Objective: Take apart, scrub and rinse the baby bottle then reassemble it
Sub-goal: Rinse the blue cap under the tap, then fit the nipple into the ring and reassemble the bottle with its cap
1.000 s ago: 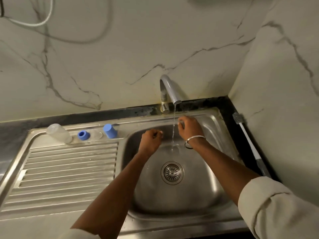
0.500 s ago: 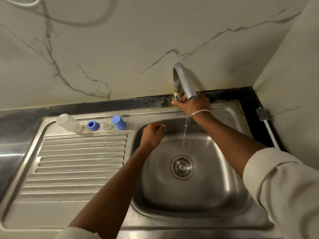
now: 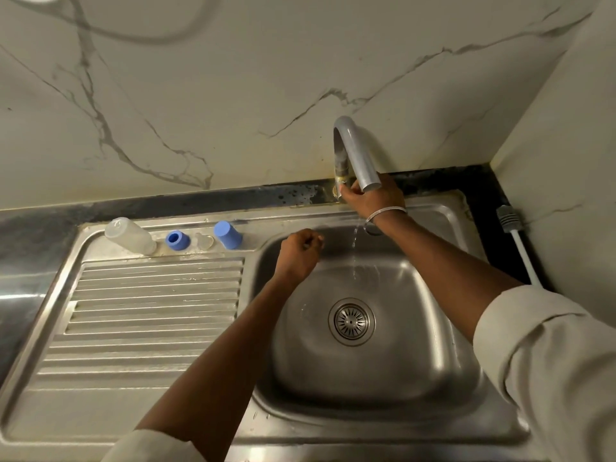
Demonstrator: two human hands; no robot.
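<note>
The baby bottle lies in parts along the back edge of the drainboard: a clear bottle body (image 3: 130, 235) on its side, a blue collar ring (image 3: 177, 240), a clear teat (image 3: 204, 242) and a blue cap (image 3: 228, 234). My right hand (image 3: 370, 196) grips the tap handle at the base of the grey tap (image 3: 356, 155). Only a thin broken trickle of water falls into the sink. My left hand (image 3: 300, 253) hovers over the basin's back left corner with its fingers curled, holding nothing.
A steel sink (image 3: 433, 328) with a round drain (image 3: 351, 321) sits right of the ribbed drainboard (image 3: 150, 321). A white-handled bottle brush (image 3: 516, 241) lies on the dark ledge by the right wall. Marble walls close the back and right.
My right hand rose from under the water stream to the tap's base and gripped the handle. The stream has thinned to a trickle. My left hand stayed in place.
</note>
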